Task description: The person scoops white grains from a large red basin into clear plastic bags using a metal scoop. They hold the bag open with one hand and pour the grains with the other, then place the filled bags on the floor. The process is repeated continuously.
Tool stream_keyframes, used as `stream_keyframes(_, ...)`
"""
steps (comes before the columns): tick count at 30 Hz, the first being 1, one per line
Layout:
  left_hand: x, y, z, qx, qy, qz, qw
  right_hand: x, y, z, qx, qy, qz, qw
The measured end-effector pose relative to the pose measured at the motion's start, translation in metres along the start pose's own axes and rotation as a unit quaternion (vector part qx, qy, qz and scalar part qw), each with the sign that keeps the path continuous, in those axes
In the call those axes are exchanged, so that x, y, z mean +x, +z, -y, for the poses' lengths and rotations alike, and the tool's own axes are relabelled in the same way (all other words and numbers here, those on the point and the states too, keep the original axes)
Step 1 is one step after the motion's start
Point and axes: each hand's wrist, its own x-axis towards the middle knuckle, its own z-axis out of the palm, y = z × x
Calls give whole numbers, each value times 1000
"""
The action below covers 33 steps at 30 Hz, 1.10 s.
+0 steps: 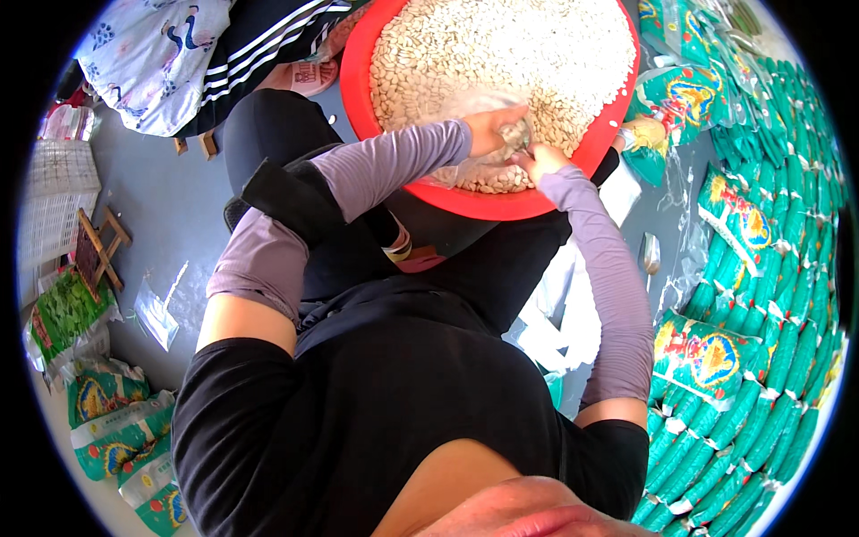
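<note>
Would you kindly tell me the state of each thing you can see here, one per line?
Red basin: heaped with pale seeds.
Clear bag: open, held over the seeds, partly filled.
Left hand: grip closed on the clear bag.
Right hand: at the bag's mouth, fingers curled; grip unclear.
Green packets: filled, stacked in rows.
Wooden stool: tipped on its side.

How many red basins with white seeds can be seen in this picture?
1. The red basin lies on the floor before the person, at top centre; both hands reach into its near edge. Its far rim is cut off.
</note>
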Motion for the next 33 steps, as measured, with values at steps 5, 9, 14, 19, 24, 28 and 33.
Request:
stream_keyframes(5,-10,-56,47,211,-109,-157,959,-15,-54,59,-187,42,-38,981)
stream_keyframes(9,-33,-81,-5,180,-205,-76,959,-45,-71,4,20,40,-65,997)
stream_keyframes(14,-34,-84,-24,235,-266,16,935,-48,-60,-72,324,354,83,874)
stream_keyframes(19,-35,-83,-9,304,-191,9,933,20,36,-99,476,386,81,786)
stream_keyframes(24,-28,-85,-3,306,-168,-8,937,130,118,-90,527,377,-66,759)
stream_keyframes(28,-29,-96,-4,298,-219,12,929,122,118,-66,553,336,-106,755)
stream_keyframes(33,-29,-96,2,290,-211,16,933,81,98,-70,571,291,-129,757)
